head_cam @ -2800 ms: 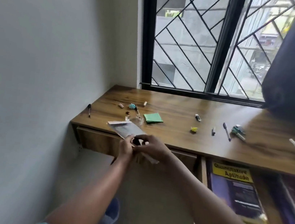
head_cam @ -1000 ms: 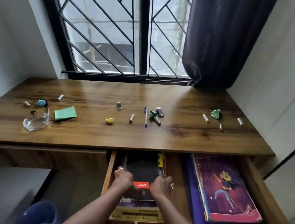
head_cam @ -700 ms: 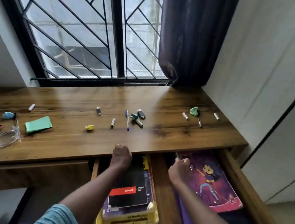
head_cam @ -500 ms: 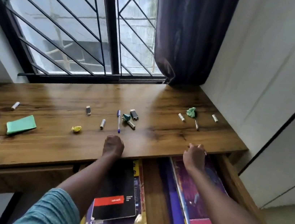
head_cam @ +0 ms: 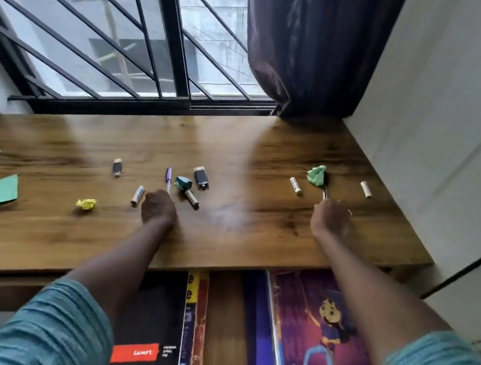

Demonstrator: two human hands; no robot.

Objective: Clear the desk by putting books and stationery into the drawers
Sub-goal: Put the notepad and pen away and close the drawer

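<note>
Wooden bench (head_cam: 225,236): left grip (head_cam: 158,208) at the near end of the purple pen (head_cam: 168,179), right grip (head_cam: 331,220) at the dark pen (head_cam: 325,191). Closed or not, can't tell. Pinch each barrel, lift clear.

Both arms extended forward, roughly parallel, well apart. Forearms bare; teal sleeves (head_cam: 58,327) end near the elbows. Left hand (head_cam: 158,209): back toward the camera, fingers curled under and hidden; grip cannot be told. Right hand (head_cam: 331,218): slightly further forward, knuckles up, fingers curled, motion-blurred; unclear whether it holds anything.
</note>
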